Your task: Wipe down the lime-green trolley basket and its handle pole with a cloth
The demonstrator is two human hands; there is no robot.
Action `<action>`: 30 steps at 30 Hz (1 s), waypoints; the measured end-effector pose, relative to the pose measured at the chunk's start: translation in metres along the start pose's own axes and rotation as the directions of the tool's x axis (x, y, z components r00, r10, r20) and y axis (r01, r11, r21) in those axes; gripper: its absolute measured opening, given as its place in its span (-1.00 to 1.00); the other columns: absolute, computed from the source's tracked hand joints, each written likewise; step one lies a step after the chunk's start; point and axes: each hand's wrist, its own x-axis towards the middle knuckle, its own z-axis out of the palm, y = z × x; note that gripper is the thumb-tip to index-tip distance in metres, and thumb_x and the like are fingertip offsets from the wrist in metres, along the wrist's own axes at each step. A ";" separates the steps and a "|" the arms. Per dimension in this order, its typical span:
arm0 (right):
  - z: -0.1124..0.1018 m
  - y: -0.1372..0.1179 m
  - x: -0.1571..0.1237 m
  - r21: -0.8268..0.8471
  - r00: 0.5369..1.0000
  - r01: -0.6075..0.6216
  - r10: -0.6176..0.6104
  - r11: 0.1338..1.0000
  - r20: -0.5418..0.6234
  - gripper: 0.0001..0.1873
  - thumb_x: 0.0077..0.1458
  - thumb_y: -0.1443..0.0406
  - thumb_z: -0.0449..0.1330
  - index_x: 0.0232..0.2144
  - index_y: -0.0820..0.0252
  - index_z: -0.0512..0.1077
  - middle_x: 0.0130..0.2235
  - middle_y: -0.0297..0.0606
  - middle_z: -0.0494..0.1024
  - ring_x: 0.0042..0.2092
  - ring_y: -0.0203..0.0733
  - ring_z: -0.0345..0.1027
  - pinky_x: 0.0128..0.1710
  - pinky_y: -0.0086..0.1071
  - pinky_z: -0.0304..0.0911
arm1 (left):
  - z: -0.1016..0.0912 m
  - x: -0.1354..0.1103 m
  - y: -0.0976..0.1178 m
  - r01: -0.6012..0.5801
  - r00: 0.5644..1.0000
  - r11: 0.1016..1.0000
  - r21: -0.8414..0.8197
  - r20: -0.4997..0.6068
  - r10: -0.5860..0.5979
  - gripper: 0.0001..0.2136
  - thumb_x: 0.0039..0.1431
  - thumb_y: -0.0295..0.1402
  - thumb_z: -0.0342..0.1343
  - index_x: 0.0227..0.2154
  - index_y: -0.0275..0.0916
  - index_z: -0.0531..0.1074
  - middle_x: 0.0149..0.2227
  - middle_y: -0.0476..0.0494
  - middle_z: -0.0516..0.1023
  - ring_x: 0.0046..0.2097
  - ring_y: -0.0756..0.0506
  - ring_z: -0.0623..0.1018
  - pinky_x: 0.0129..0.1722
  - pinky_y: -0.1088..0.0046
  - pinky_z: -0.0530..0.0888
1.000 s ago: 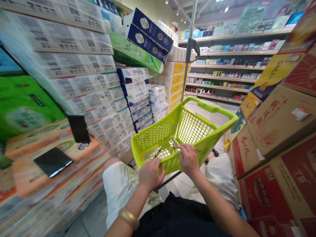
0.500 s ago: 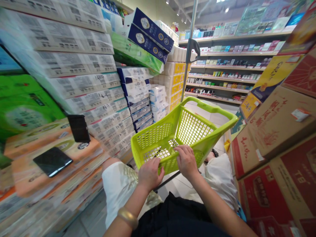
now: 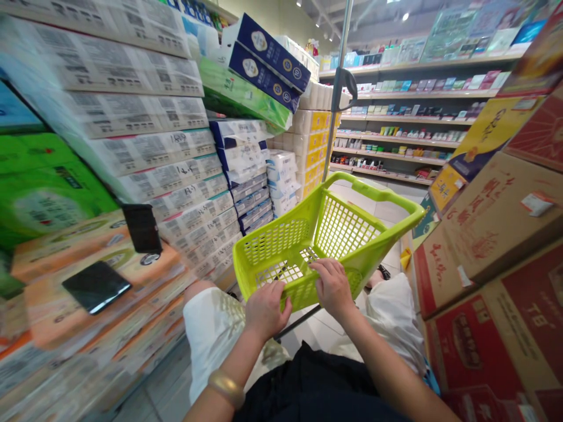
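A lime-green plastic shopping basket point(image 3: 281, 240) with holed sides stands tilted between my knees, its far handle raised. Nothing lies inside it that I can see. My left hand point(image 3: 267, 309) grips the near rim, with the thumb on the outer side and the fingers folded over the edge. Further right along the same rim, my right hand point(image 3: 333, 286) is closed on the edge too, fingers over the top. A gold bangle point(image 3: 226, 388) circles my left wrist. Behind the basket rises a grey metal pole point(image 3: 338, 94) with a dark plastic loop.
At left, a black phone point(image 3: 97, 287) and a small dark case point(image 3: 141, 227) rest on orange tissue packs point(image 3: 48, 302). Tall stacks of wrapped paper packs point(image 3: 136, 114) border that side. Cardboard cartons point(image 3: 497, 217) close in on the right. Stocked shelves point(image 3: 400, 120) stand at the back.
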 end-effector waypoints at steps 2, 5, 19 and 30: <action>-0.003 0.007 0.002 -0.023 0.999 -0.039 0.038 0.999 -0.025 -0.56 -0.03 0.55 0.01 -0.15 0.15 0.46 -0.16 -0.19 0.50 -0.05 -0.08 0.28 0.06 -0.19 0.17 | 0.000 0.000 0.001 -0.004 1.000 1.000 0.003 -0.003 0.004 -0.86 0.15 -0.32 -0.02 -0.26 -0.18 0.37 -0.26 -0.15 0.55 -0.21 -0.14 0.52 -0.23 0.34 0.42; 0.004 -0.003 0.001 -0.047 0.996 -0.070 0.067 0.996 -0.065 -0.57 -0.04 0.55 0.00 -0.15 0.17 0.46 -0.17 -0.17 0.49 -0.05 -0.07 0.27 0.07 -0.17 0.15 | 0.001 0.001 0.001 -0.006 1.000 1.000 0.008 -0.016 0.006 -0.87 0.15 -0.32 -0.02 -0.28 -0.19 0.37 -0.27 -0.15 0.55 -0.22 -0.15 0.52 -0.24 0.33 0.43; 0.006 -0.004 -0.001 -0.092 1.000 -0.019 0.016 0.996 -0.024 -0.54 -0.03 0.53 0.02 -0.08 0.20 0.43 -0.15 -0.16 0.49 -0.03 -0.08 0.27 0.10 -0.20 0.11 | 0.006 0.000 0.001 -0.040 0.997 0.999 0.019 -0.068 0.041 -0.89 0.14 -0.32 0.00 -0.29 -0.19 0.35 -0.28 -0.13 0.56 -0.24 -0.13 0.53 -0.27 0.37 0.42; 0.007 -0.009 -0.003 -0.077 0.999 0.027 -0.029 0.997 -0.017 -0.57 -0.01 0.56 0.02 -0.14 0.16 0.47 -0.17 -0.19 0.48 -0.04 -0.10 0.26 0.12 -0.22 0.10 | 0.003 0.000 -0.001 -0.044 0.998 0.999 0.027 -0.051 0.045 -0.88 0.15 -0.33 -0.01 -0.27 -0.19 0.35 -0.30 -0.12 0.55 -0.25 -0.13 0.53 -0.27 0.36 0.41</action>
